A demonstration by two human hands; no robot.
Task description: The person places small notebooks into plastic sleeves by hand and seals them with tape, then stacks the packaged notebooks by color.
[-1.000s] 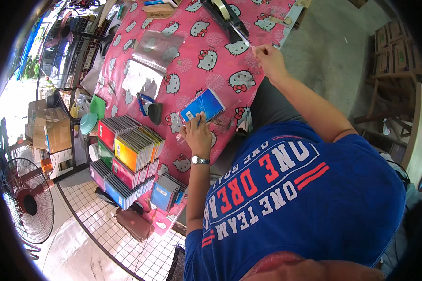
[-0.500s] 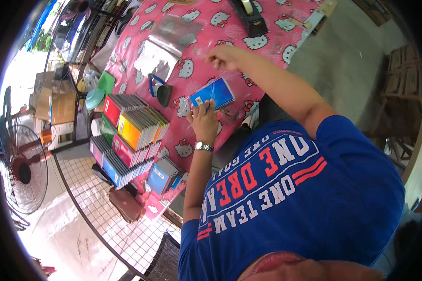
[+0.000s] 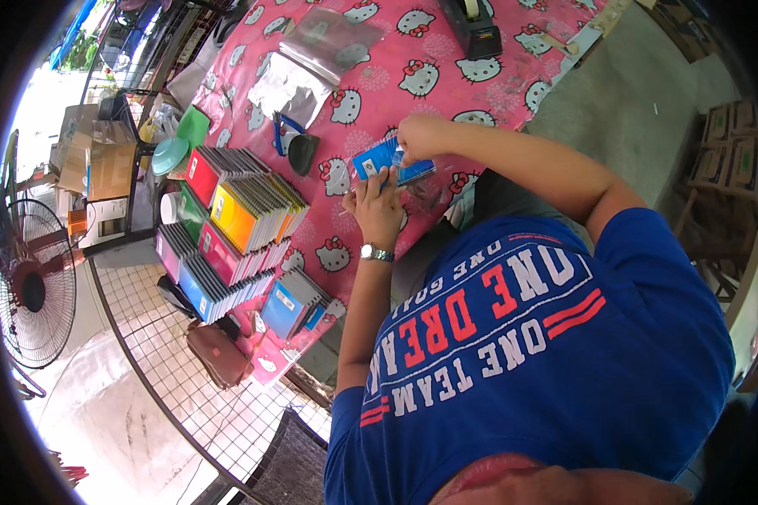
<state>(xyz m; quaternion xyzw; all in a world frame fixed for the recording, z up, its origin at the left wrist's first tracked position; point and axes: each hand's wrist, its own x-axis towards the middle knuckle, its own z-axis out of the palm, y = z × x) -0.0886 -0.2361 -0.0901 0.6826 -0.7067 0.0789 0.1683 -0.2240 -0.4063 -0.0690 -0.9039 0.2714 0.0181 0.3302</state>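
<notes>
A small blue spiral notebook lies on the pink patterned tablecloth in front of me, with clear plastic around it. My left hand rests its spread fingers on the notebook's near edge; a watch is on that wrist. Over the notebook's far right part, my right hand has its fingers closed in a pinch. A pale, clear bit shows below those fingertips, but I cannot make out what it is. Left of the notebook are blue-handled scissors and a dark, flat-edged object.
Stacked spiral notebooks in several colours fill the table's left side, beside a smaller blue pile. Clear plastic sheets lie farther back, near a black tape dispenser. A fan and a brown bag are at left.
My right hand has come down from above the table onto the notebook's far right part. My left hand stays on the notebook, and the whole view has shifted slightly.
</notes>
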